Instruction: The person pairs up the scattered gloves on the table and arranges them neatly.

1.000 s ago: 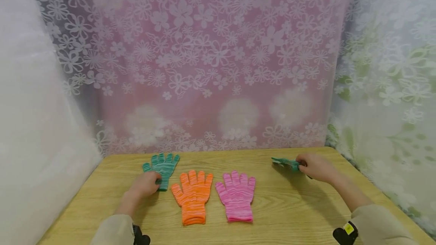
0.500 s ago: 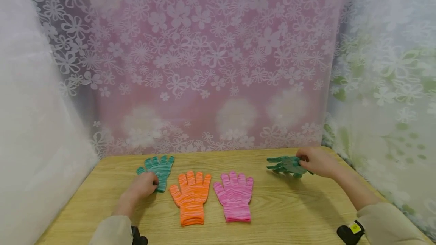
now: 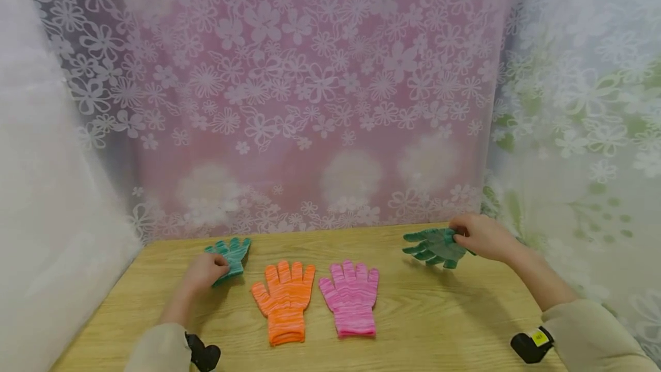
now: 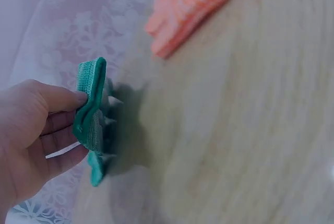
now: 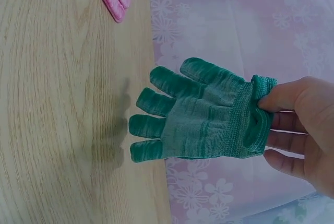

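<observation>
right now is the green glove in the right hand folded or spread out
Spread: in the right wrist view, the green glove shows five separate digits fanned out, while the right hand pinches its cuff.

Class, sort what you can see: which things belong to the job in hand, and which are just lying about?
In the job:
Green glove, cuff pinched by the left hand
Second green glove, cuff pinched by the right hand

Apparently just lying about, untouched:
Orange glove, on the table
Pink glove, beside it
</observation>
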A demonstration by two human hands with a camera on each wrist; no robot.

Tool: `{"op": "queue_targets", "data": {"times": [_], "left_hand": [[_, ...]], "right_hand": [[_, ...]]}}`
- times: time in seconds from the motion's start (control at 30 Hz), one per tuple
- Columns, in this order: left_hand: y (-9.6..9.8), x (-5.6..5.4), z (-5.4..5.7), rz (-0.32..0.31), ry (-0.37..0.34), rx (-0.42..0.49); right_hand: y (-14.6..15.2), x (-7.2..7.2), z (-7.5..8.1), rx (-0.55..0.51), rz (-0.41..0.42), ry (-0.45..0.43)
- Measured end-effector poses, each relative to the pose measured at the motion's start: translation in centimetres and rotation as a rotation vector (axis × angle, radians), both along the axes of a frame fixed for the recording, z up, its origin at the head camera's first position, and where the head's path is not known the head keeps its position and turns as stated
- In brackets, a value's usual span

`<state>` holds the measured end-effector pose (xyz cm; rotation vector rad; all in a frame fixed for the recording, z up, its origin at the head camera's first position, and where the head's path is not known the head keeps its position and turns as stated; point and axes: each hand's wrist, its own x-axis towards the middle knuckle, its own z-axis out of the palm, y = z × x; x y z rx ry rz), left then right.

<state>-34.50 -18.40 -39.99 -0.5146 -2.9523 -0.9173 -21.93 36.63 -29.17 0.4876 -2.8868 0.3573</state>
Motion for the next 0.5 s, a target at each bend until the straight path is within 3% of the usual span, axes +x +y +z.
{"op": "queue_targets", "data": {"times": [0.1, 0.2, 0.37, 0.5], "left_hand": [[0.2, -0.3, 1.4, 0.035, -0.045, 0.104], [0.6, -0.4, 3.0, 0.066, -0.048, 0.183], [1.8, -0.5, 5.6, 0.137, -0.04, 0.249], [3.0, -0.4, 7.3, 0.15, -0.062, 0.284]], "right_hand": [[0.1, 0.0, -0.1, 0.025, -0.01, 0.029], [0.1, 0.0, -0.5, 0.084, -0.02, 0.069], [-0.3, 0.2, -1.4, 0.214, 0.012, 0.189], [-1.0, 0.5, -2.3, 0.294, 0.069, 0.258]]}}
